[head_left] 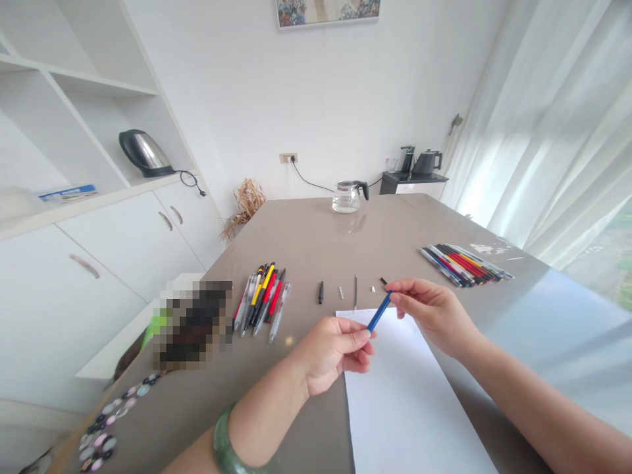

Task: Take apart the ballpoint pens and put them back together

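A blue pen barrel (379,312) slants between my two hands above the paper. My left hand (340,345) pinches its lower end, and my right hand (429,309) grips the upper end between thumb and fingers. Just past my right fingertips shows a short black piece (383,281); whether it touches them I cannot tell. Loose pen parts lie in a row behind the white paper (405,395): a black cone-shaped piece (320,293), a small spring (340,293), a thin refill (356,289) and a tiny white piece (372,289).
Several pens (261,299) lie bunched at left, and another row of pens (464,264) at right. A glass pot (346,197) stands at the table's far edge. A beaded string (106,428) lies at the near left, beside a blurred patch (195,326).
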The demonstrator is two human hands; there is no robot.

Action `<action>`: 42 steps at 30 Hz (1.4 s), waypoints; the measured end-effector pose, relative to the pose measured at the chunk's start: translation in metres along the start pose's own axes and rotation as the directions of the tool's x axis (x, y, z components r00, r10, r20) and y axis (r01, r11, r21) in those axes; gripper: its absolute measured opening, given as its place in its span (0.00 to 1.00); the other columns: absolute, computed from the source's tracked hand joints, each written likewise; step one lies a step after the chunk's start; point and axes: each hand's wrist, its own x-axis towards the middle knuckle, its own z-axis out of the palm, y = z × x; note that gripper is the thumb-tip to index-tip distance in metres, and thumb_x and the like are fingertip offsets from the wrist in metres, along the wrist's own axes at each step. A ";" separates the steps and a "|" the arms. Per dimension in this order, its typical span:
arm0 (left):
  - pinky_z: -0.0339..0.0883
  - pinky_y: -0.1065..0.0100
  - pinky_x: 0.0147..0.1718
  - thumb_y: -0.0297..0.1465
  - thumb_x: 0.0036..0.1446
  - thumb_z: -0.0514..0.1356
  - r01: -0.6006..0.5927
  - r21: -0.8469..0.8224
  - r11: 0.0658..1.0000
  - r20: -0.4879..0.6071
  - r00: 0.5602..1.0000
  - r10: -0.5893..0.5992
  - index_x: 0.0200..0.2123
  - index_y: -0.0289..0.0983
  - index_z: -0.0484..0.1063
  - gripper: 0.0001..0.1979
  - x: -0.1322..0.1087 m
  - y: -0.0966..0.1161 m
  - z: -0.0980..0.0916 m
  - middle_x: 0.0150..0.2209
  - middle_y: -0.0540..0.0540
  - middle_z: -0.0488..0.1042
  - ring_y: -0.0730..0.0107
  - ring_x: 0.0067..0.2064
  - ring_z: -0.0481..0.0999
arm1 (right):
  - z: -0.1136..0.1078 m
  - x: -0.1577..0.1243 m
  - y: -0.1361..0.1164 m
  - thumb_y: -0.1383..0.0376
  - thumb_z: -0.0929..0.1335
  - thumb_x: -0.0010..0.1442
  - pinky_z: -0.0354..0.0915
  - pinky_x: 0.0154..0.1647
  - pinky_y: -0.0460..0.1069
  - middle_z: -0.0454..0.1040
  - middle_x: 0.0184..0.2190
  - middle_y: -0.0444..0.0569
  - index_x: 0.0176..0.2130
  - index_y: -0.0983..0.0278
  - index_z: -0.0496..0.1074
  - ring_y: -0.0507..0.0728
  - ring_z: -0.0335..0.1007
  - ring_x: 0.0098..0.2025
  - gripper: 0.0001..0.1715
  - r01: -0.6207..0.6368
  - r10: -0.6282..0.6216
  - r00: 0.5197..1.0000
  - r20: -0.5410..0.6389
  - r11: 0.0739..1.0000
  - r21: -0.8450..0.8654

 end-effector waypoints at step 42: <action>0.59 0.68 0.33 0.34 0.52 0.56 -0.293 -0.080 0.953 -0.093 0.954 0.286 0.34 0.36 0.70 0.08 0.013 -0.004 0.020 0.21 0.52 0.64 0.76 0.26 0.65 | 0.024 -0.023 -0.013 0.61 0.67 0.50 0.55 0.21 0.42 0.68 0.27 0.47 0.28 0.69 0.70 0.46 0.59 0.23 0.11 -0.491 0.295 0.819 0.491 0.804 0.335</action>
